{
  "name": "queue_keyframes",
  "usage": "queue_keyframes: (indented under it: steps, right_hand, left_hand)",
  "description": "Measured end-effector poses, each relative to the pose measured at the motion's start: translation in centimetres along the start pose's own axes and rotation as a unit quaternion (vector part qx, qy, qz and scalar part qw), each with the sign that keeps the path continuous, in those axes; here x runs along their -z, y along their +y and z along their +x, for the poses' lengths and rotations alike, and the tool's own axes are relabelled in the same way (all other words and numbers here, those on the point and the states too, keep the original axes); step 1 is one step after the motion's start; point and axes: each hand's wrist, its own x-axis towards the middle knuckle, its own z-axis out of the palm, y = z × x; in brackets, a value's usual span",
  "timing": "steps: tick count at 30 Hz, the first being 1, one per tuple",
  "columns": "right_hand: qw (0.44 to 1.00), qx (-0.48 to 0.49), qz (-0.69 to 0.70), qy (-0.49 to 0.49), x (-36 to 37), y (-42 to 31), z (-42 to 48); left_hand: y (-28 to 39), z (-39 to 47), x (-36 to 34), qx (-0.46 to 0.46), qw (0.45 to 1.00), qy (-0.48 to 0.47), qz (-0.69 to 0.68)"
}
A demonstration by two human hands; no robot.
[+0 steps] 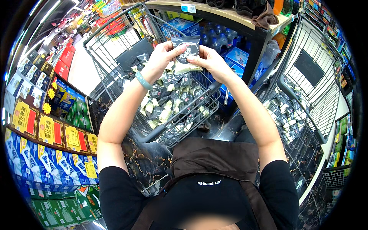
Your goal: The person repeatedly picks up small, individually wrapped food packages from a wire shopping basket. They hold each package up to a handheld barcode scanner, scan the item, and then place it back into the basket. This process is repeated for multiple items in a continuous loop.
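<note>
Both hands hold up one small sealed plastic packet (186,68), dark above and pale below, with writing on its front. My left hand (162,59), a pale green bangle on its wrist, pinches the packet's left side with the thumb across the front. From the right side my right hand (212,61) grips it, thumb also on the front. Beneath them a wire shopping cart (132,53) contains a heap of similar packets (169,95). The packet is above this heap.
At right stands a second wire cart (309,69) with more packets (287,106). A wooden shelf (224,11) bears bottles and a brown cloth (264,17). Below it are shrink-wrapped bottles (217,37) and blue cartons (237,56). Stacked beer cartons (47,165) line the left.
</note>
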Motion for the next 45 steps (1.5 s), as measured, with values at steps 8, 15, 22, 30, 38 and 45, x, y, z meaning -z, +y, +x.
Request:
queue_keyframes:
  steps: [8,15,22,30,38,45]
  right_hand:
    - [0.992,0.023,0.113,0.045,0.0,0.3,0.0]
    - [0.992,0.014,0.108,0.067,0.6,1.0,0.3]
    - [0.988,0.057,-0.093,0.105,0.2,2.5,1.5]
    - [0.998,0.032,0.035,0.04,0.2,3.3,1.6]
    - [0.978,0.039,-0.198,0.053,0.3,2.1,0.6]
    - [0.996,0.063,0.036,0.049,0.6,2.7,1.3]
  left_hand:
    - [-0.2,-0.6,-1.9,-0.04,0.998,-0.014,-0.045]
    - [-1.2,0.3,-1.4,0.007,0.997,-0.07,0.022]
    - [0.9,-1.4,-1.8,0.168,0.975,-0.13,0.071]
    - [0.2,-1.2,-2.7,0.168,0.978,-0.07,0.102]
    - [-1.3,-2.1,-3.5,0.119,0.986,-0.03,0.111]
    - [0.7,-2.1,-4.6,0.092,0.993,-0.026,0.068]
